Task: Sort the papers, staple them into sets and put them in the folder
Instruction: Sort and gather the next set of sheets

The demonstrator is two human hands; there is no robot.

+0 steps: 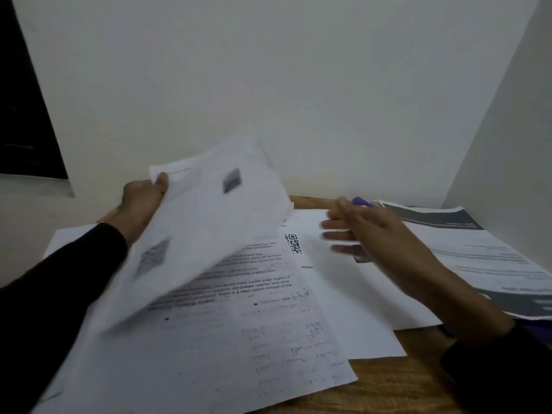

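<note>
At 9 o'clock the left hand (142,201) pinches lifted sheets (206,222) in its grip, the printed page (239,318) with a QR code and "PRINT" lies below at 6 o'clock, and the right hand (373,234), fingers straight and holding nothing, hovers nearer the dark-banded stack (478,249) on the tabletop (397,380) at 3 o'clock.

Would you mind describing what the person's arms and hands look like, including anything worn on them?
Both arms wear long black sleeves reaching the wrists. The left hand and right hand are bare: no gloves, and no rings, watch or bracelet that I can make out. The right hand's fingers are blurred by motion, so small details there cannot be confirmed.
</note>
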